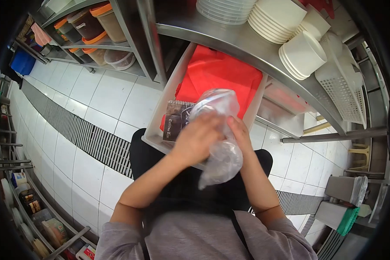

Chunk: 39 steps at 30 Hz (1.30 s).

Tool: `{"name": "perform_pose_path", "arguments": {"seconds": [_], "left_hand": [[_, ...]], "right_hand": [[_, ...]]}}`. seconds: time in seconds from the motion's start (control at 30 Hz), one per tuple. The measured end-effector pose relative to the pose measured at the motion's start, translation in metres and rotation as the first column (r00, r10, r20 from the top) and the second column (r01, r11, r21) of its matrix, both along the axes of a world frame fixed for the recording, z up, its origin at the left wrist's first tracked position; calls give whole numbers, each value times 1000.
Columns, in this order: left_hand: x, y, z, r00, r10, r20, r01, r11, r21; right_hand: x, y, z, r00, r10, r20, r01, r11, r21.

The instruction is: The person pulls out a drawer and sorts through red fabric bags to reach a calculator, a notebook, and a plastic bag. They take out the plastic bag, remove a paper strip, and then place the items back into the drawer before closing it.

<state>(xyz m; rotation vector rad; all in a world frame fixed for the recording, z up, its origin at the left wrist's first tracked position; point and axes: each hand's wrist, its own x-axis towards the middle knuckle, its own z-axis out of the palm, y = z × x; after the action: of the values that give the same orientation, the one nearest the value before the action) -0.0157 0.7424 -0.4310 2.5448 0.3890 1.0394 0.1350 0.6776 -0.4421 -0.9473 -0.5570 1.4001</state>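
Observation:
A crumpled clear plastic bag [223, 162] is held up in front of my lap, its top bunched above my hands and its lower end hanging down. My left hand [199, 138], blurred by motion, has its fingers curled over the bag's left side. On the other side my right hand [242, 136] is closed around the bag, thumb toward the top. Below them, a white plastic bin [154, 136] sits between my knees with folded red material [219, 69] inside. A dark printed notebook-like item [173, 125] with a jagged top edge lies there too, partly behind the left hand.
A steel table [229, 37] above the bin carries stacked white tubs [305, 54] and a perforated white basket [340, 93]. Orange-lidded containers [110, 24] fill a shelf at upper left. A floor drain grate [86, 134] crosses the tiles. Grey bins [344, 190] stand at right.

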Motion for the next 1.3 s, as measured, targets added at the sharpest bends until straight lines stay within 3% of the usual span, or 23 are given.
{"name": "perform_pose_path", "arguments": {"seconds": [0.07, 0.13, 0.2, 0.27, 0.33, 0.37, 0.4, 0.43, 0.47, 0.5, 0.53, 0.6, 0.83, 0.93, 1.03, 1.1, 1.2, 1.3], "left_hand": [[3, -19, -4, 1000, -6, -1, 6, 999, 44], [2, -28, -6, 998, -32, 45, 37, 993, -109], [-13, -23, -13, 996, -60, 73, 68, 992, -111], [-26, -17, -13, 961, 116, 250, -74, 982, -171], [-27, -3, -6, 885, 395, 247, -272, 868, -415], [-24, 5, -6, 878, 424, 221, -235, 785, -573], [-24, 9, -3, 876, 426, 224, -238, 788, -569], [-25, 13, 0, 905, 386, 179, -2, 425, -905], [-26, 15, 2, 931, 324, 166, 202, -80, -976], [-29, 18, -7, 939, 248, 238, 287, -184, -940], [-29, 17, -9, 939, 248, 239, 288, -184, -940], [-29, 15, -10, 871, 218, 441, 480, -187, -857], [-23, 8, 4, 862, 255, 439, 471, -79, -879], [-24, 8, 8, 861, 265, 434, 463, -55, -885], [-25, 9, 8, 833, 261, 488, 527, -107, -843], [-23, 8, 11, 851, 320, 416, 465, -91, -880], [-18, 8, 6, 884, 347, 312, 341, -25, -940], [-16, 11, -1, 861, 379, 339, 381, -40, -924]], "right_hand": [[-9, 5, 6, 954, -268, -136, 237, 949, -210], [-10, 4, 11, 937, -301, -177, 259, 939, -225], [-6, 1, 0, 921, -282, -267, 224, 947, -230], [-3, -2, -6, 917, -288, -277, 225, 945, -239], [-4, -6, -4, 911, -292, -292, 224, 943, -244], [-5, -8, 0, 912, -281, -297, 217, 948, -232], [-6, -9, 3, 914, -270, -303, 210, 953, -217], [-7, -9, 3, 915, -266, -302, 208, 955, -212], [-7, -10, 4, 912, -251, -324, 195, 961, -196], [-7, -11, 4, 908, -238, -346, 183, 966, -183], [-6, -12, 5, 908, -237, -344, 183, 966, -182], [-3, -15, 9, 894, -216, -392, 153, 970, -188], [13, -20, -6, 844, -211, -492, 94, 964, -250], [14, -19, -12, 900, -211, -382, 139, 968, -207], [14, -19, -12, 916, -234, -327, 183, 966, -180], [15, -19, -14, 940, -207, -272, 169, 973, -157], [12, -17, -14, 931, -223, -287, 181, 969, -167], [15, -16, -22, 930, -225, -290, 190, 971, -146]]}}
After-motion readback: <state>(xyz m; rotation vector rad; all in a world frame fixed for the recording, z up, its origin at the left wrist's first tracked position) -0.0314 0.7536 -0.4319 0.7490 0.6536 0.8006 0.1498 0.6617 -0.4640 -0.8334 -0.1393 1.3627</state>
